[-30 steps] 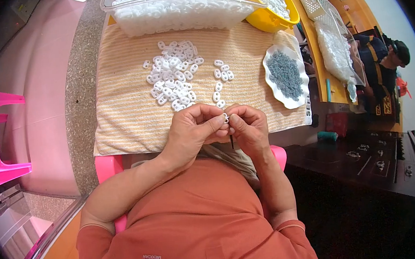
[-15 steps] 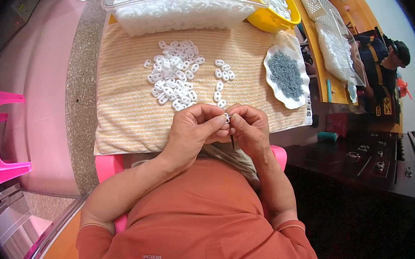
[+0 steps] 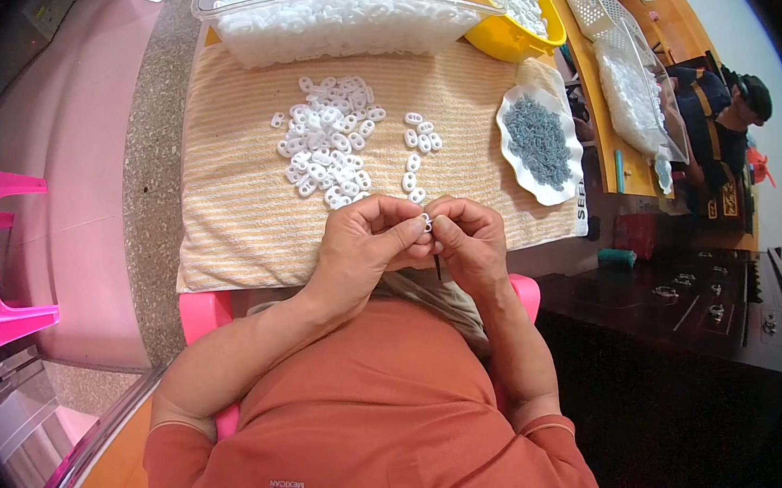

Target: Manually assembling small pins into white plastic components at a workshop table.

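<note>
Striped beige towel (image 3: 249, 210) covers the table, landmark for all. At towel's near edge, left hand (image 3: 368, 246) and right hand (image 3: 470, 242) meet, both pinching one small white ring piece (image 3: 426, 222) between fingertips; thin dark pin hangs below it. On towel centre: pile of white ring pieces (image 3: 327, 147). Towel's right: white dish of grey bits (image 3: 540, 143). Beyond towel: clear bin (image 3: 343, 16), yellow bowl (image 3: 507, 34).

My one view sits on my head, a wide fisheye looking steeply down my orange shirt front (image 3: 370, 432) onto the near striped beige towel on the worktop (image 3: 239, 211), edges bending outward.
</note>
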A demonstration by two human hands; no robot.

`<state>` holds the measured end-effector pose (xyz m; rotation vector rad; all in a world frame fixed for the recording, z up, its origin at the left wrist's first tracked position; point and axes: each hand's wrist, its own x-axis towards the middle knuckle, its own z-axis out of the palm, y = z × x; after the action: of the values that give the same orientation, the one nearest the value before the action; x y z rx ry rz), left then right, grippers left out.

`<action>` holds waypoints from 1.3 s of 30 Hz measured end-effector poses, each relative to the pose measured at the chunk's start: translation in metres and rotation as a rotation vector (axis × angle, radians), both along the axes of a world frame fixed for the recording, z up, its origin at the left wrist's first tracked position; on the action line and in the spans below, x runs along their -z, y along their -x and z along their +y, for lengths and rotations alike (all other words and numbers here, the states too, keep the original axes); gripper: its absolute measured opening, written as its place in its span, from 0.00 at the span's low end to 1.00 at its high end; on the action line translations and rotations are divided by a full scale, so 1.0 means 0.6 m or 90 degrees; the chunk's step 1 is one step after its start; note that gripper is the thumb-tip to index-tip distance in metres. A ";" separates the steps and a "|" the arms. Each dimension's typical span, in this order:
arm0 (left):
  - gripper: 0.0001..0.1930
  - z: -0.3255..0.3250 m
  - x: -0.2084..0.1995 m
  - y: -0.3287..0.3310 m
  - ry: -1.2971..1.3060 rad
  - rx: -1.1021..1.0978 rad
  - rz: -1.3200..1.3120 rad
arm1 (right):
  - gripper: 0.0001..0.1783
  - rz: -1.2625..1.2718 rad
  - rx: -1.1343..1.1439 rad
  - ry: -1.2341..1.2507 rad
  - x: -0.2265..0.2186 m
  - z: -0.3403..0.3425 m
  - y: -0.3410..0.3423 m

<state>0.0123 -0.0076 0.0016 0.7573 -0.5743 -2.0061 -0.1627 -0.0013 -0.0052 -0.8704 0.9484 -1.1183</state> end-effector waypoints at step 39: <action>0.07 0.000 0.003 0.002 0.038 -0.030 -0.057 | 0.07 0.060 -0.040 -0.035 -0.009 -0.005 0.006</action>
<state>0.0113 -0.0077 0.0000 0.8203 -0.6591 -1.9107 -0.1662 -0.0044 0.0004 -0.9091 1.0183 -1.0002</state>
